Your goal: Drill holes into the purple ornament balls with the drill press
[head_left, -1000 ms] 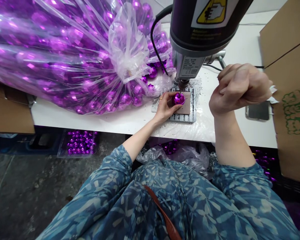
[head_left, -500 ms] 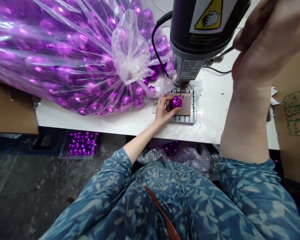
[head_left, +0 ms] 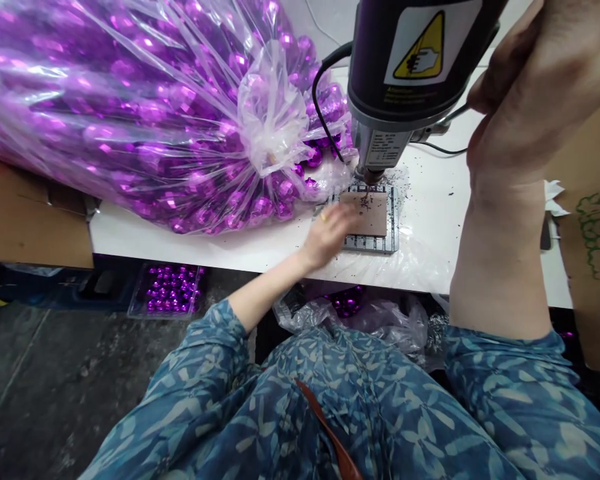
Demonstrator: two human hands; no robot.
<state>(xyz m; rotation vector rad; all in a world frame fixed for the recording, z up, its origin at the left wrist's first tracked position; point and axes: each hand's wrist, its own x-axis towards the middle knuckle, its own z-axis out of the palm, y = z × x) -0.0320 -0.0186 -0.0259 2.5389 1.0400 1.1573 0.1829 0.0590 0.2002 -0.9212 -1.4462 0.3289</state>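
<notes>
My left hand (head_left: 329, 231) is blurred by motion at the left edge of a brown pad (head_left: 369, 213) that lies on the drill press's slotted metal plate (head_left: 391, 227). No purple ball shows on the pad now; whether the hand carries one is hidden. Just above the pad's far edge hangs the chuck (head_left: 370, 175) of the drill press (head_left: 410, 67). My right hand (head_left: 530, 93) is raised at the upper right, fingers curled round the press's feed lever (head_left: 454, 113).
A big clear bag of shiny purple balls (head_left: 155, 120) fills the left of the white table (head_left: 430, 220). Under the table sit a tray of purple balls (head_left: 170, 288) and a plastic bag (head_left: 350, 303). Cardboard boxes stand at the right (head_left: 595, 220) and left (head_left: 30, 220).
My right hand rose with the lever and the chuck lifted. My left hand drew the purple ball off the pad toward the left; the ball is no longer seen.
</notes>
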